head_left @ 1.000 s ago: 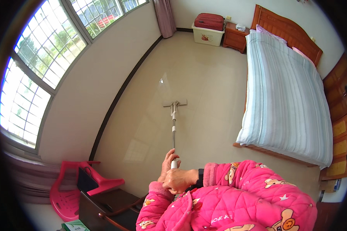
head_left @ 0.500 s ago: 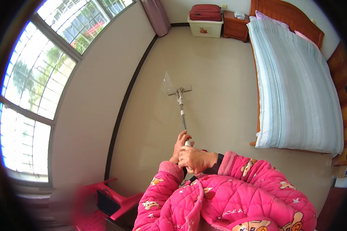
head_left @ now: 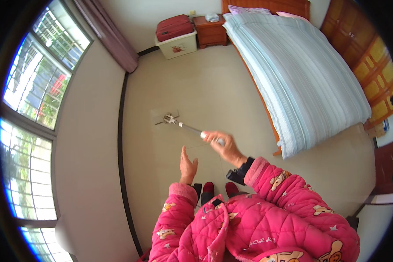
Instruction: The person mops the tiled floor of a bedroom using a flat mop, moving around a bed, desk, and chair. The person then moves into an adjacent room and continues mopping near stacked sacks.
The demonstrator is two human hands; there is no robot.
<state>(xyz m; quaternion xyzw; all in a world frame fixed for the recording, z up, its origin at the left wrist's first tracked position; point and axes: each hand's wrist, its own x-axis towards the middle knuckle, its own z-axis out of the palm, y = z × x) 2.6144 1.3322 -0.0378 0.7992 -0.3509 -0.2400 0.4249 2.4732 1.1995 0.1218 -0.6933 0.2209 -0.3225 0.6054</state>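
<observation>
My right hand (head_left: 225,147) is wrapped round the upper handle of a flat mop (head_left: 190,127), ahead of my body. The mop's thin grey pole slants away to the left, down to its head (head_left: 168,118) on the beige floor. That head looks tipped or folded, with thin edges sticking out to both sides. Away from the pole, my left hand (head_left: 187,167) is held to the left, empty, fingers stretched out and thumb apart. Pink quilted sleeves cover both my arms.
A bed (head_left: 292,78) with a striped pale-blue cover stands on the right. At the back are a white box (head_left: 177,46) under a red case (head_left: 174,27), and a wooden nightstand (head_left: 211,34). A wall (head_left: 85,153) with barred windows runs along the left. My red shoes (head_left: 208,187) show below.
My left hand has come off the mop handle and opened. My right hand has risen to the right with the handle, and the mop now slants left. The whole view has turned.
</observation>
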